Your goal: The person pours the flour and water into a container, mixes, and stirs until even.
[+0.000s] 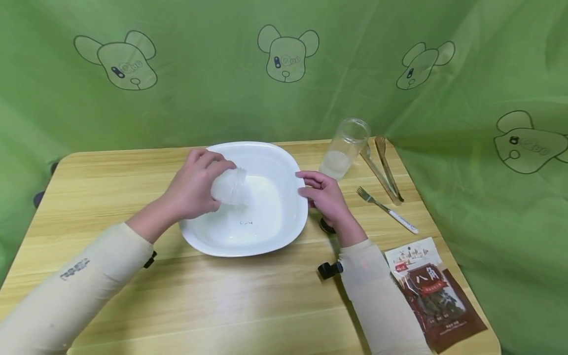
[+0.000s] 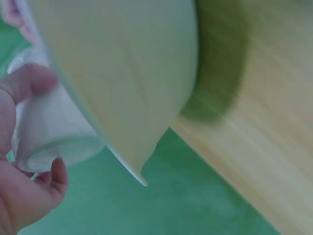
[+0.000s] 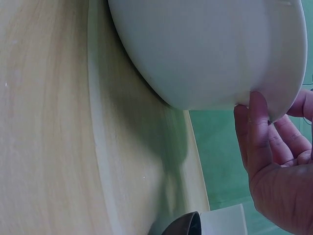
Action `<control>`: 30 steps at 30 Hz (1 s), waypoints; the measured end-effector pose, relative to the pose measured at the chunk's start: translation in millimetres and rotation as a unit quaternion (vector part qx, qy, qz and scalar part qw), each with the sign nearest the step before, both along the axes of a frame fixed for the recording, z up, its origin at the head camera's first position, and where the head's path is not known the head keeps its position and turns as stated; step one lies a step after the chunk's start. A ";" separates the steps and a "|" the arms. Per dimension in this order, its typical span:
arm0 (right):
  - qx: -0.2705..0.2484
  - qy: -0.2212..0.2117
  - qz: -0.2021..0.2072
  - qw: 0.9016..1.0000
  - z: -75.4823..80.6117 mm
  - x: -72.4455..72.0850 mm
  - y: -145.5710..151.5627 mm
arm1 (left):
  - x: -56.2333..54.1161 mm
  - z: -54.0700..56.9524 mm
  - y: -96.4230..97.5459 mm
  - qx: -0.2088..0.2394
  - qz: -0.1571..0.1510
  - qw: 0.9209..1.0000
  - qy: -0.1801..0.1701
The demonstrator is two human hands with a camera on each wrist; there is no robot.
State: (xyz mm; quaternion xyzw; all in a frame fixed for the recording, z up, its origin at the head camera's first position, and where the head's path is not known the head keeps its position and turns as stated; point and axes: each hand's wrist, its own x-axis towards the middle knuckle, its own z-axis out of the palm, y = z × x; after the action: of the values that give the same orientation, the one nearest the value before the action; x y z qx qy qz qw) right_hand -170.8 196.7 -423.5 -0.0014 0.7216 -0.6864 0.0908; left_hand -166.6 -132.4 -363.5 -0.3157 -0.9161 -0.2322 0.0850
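Observation:
My left hand (image 1: pixel 197 185) grips a glass jar (image 1: pixel 227 187) tipped on its side over the white basin (image 1: pixel 213 240), its mouth toward the basin's middle. Whitish, cloudy matter shows inside the jar. In the left wrist view the thumb and fingers wrap the jar (image 2: pixel 58 125), its base facing the camera, beside the basin's outer wall (image 2: pixel 127 63). My right hand (image 1: pixel 326 195) holds the basin's right rim, thumb over the edge. From the right wrist, its fingers (image 3: pixel 259 132) press against the basin's outer side (image 3: pixel 205 54).
A second glass jar (image 1: pixel 339 160), with whitish liquid low inside, stands behind my right hand. Metal tongs (image 1: pixel 385 172), a fork (image 1: pixel 386 209) and a brown-and-white spice packet (image 1: pixel 437 298) lie along the table's right side. A black round object (image 1: pixel 326 226) is partly hidden by my right wrist.

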 end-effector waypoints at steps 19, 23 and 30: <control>0.005 -0.003 -0.001 1.000 1.3 0.4 -1.4 | -1.4 -2.3 -1.6 -0.001 0.019 1.000 -0.017; 0.003 -0.003 -0.001 1.000 0.9 0.2 -1.9 | -1.0 -3.2 -3.4 0.013 0.027 0.999 -0.036; 0.006 -0.005 -0.006 1.000 0.8 -0.1 -1.4 | -0.7 -4.8 -1.6 0.002 0.016 1.000 -0.027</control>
State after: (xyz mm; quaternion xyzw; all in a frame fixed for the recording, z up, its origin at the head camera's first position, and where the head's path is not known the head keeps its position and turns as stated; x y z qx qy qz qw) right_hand -170.8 195.3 -422.8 0.0070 0.7252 -0.6826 0.0904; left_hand -167.3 -134.0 -368.3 -0.2944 -0.9226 -0.2409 0.0645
